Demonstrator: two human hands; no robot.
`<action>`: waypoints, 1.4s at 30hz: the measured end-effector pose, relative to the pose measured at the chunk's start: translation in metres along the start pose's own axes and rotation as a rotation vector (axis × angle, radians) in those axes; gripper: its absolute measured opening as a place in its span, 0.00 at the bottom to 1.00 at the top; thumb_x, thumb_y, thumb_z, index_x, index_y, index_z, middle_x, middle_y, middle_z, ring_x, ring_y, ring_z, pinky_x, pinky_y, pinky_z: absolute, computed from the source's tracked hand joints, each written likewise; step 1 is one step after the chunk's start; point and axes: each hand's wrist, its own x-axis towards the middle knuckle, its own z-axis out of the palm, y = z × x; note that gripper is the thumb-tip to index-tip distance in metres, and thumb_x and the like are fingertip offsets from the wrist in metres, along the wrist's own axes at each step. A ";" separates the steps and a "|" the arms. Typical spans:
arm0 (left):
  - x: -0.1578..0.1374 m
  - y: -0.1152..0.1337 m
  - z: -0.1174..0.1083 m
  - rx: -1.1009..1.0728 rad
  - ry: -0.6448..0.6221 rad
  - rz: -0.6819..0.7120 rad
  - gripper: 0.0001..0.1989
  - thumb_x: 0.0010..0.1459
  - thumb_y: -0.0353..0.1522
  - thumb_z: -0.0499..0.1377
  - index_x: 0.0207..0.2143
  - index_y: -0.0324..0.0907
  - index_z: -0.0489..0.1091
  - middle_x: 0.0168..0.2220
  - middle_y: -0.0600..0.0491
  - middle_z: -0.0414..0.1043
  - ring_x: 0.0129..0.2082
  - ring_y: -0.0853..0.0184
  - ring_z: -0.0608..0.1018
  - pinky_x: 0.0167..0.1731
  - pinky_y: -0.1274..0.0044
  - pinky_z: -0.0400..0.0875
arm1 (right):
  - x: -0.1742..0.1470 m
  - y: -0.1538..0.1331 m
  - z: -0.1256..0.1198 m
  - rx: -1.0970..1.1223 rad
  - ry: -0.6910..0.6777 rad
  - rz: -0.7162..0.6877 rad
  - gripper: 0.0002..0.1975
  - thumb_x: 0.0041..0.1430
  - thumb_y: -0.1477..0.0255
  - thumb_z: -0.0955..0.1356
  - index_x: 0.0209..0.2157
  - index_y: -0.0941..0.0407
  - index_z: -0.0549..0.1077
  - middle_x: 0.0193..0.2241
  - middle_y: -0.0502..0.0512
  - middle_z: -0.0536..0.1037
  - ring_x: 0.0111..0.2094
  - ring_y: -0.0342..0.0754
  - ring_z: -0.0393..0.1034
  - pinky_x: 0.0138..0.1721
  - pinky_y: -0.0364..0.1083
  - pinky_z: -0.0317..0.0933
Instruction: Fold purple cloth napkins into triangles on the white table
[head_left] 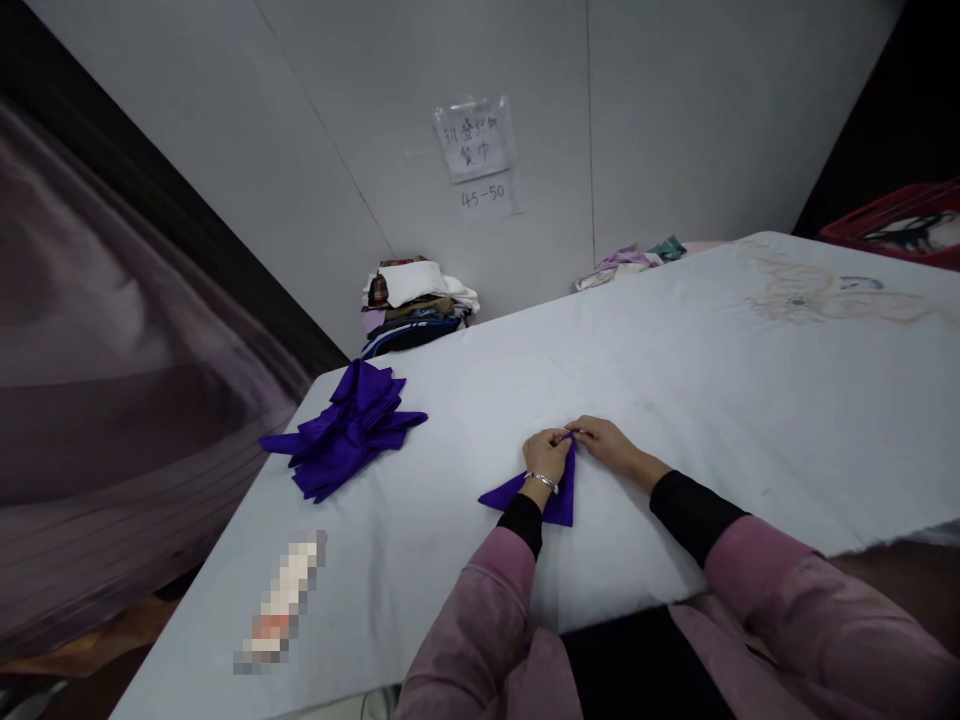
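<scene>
1. Pinching fingers of both the left hand (547, 455) and the right hand (609, 446) grasp the purple napkin (561, 502) by its far tip. The two hands almost meet there.
2. Biggest is the white tablecloth (660, 370), spread over the table from the near side to the far edge.
3. Next comes the heap of purple cloth (349, 430). It sits on the left part of the table, well apart from the hands, with points sticking out all around.
4. Smaller than that is the purple napkin, out on the white in front of the person. It makes a triangle shape, with one corner pointing left. The left arm hides part of it, so I cannot tell how many layers it has.
5. Smaller again is the silver bracelet (543, 483) on the left wrist, over the napkin.
6. Smallest is the napkin's far tip. The step looks like folding, and I think the fingers are making that tip neat.
7. From here, the next move seems to call for a soft, steady pinch, so the layers do not slip, and then a flat press along the fold.
</scene>
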 end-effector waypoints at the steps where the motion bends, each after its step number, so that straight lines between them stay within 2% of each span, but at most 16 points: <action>1: 0.000 0.000 0.000 0.003 -0.001 0.000 0.06 0.51 0.31 0.60 0.32 0.47 0.76 0.28 0.58 0.75 0.35 0.68 0.75 0.44 0.74 0.65 | 0.000 -0.001 -0.001 0.007 -0.010 -0.006 0.13 0.56 0.73 0.61 0.40 0.52 0.75 0.37 0.54 0.76 0.40 0.49 0.69 0.43 0.50 0.62; 9: -0.003 0.006 -0.005 0.044 -0.011 0.008 0.06 0.52 0.32 0.60 0.32 0.47 0.76 0.32 0.57 0.77 0.38 0.67 0.75 0.46 0.73 0.65 | 0.004 -0.003 -0.005 0.000 -0.035 0.022 0.10 0.56 0.73 0.62 0.35 0.54 0.75 0.34 0.53 0.76 0.37 0.48 0.69 0.41 0.48 0.61; 19: -0.010 0.012 -0.012 0.168 -0.026 0.093 0.10 0.58 0.32 0.54 0.35 0.47 0.76 0.38 0.52 0.76 0.43 0.63 0.73 0.48 0.70 0.62 | 0.007 -0.008 -0.010 -0.225 -0.098 0.072 0.10 0.58 0.74 0.60 0.33 0.56 0.72 0.33 0.54 0.75 0.34 0.47 0.67 0.37 0.45 0.59; 25: -0.037 0.013 -0.019 0.367 0.016 0.298 0.16 0.57 0.26 0.51 0.45 0.48 0.71 0.50 0.53 0.70 0.51 0.62 0.67 0.52 0.67 0.57 | 0.009 -0.012 -0.008 -0.305 -0.120 0.080 0.09 0.58 0.75 0.61 0.33 0.55 0.72 0.34 0.55 0.75 0.34 0.48 0.67 0.36 0.45 0.57; 28: -0.047 0.012 -0.020 0.408 -0.037 0.413 0.17 0.59 0.26 0.49 0.48 0.49 0.68 0.53 0.55 0.68 0.53 0.63 0.65 0.55 0.66 0.54 | 0.010 -0.011 -0.007 -0.344 -0.135 0.071 0.09 0.57 0.76 0.61 0.32 0.55 0.72 0.34 0.55 0.75 0.34 0.48 0.67 0.34 0.44 0.57; 33: -0.052 0.007 -0.016 0.416 -0.125 0.438 0.17 0.61 0.31 0.48 0.52 0.48 0.64 0.56 0.54 0.65 0.55 0.62 0.63 0.55 0.65 0.54 | 0.008 -0.009 -0.004 -0.393 -0.143 0.050 0.10 0.58 0.77 0.60 0.31 0.56 0.72 0.33 0.56 0.74 0.32 0.47 0.66 0.32 0.44 0.56; 36: -0.051 0.005 -0.014 0.400 -0.152 0.414 0.18 0.61 0.32 0.48 0.53 0.47 0.63 0.57 0.53 0.64 0.56 0.62 0.63 0.54 0.66 0.57 | 0.007 -0.007 -0.005 -0.408 -0.133 0.028 0.10 0.59 0.76 0.60 0.32 0.55 0.72 0.34 0.55 0.73 0.33 0.48 0.67 0.33 0.44 0.58; 38: -0.051 0.005 -0.015 0.392 -0.165 0.403 0.18 0.61 0.32 0.48 0.53 0.47 0.63 0.57 0.53 0.64 0.56 0.62 0.63 0.54 0.66 0.57 | 0.007 -0.006 -0.007 -0.419 -0.098 0.062 0.10 0.58 0.77 0.60 0.33 0.55 0.73 0.34 0.56 0.74 0.35 0.48 0.67 0.35 0.45 0.59; 42: -0.051 0.007 -0.018 0.375 -0.178 0.388 0.18 0.61 0.31 0.49 0.54 0.48 0.63 0.57 0.53 0.63 0.56 0.62 0.63 0.55 0.67 0.56 | -0.001 -0.016 -0.005 -0.358 0.106 0.126 0.15 0.59 0.75 0.59 0.45 0.56 0.72 0.44 0.59 0.73 0.47 0.51 0.66 0.48 0.50 0.60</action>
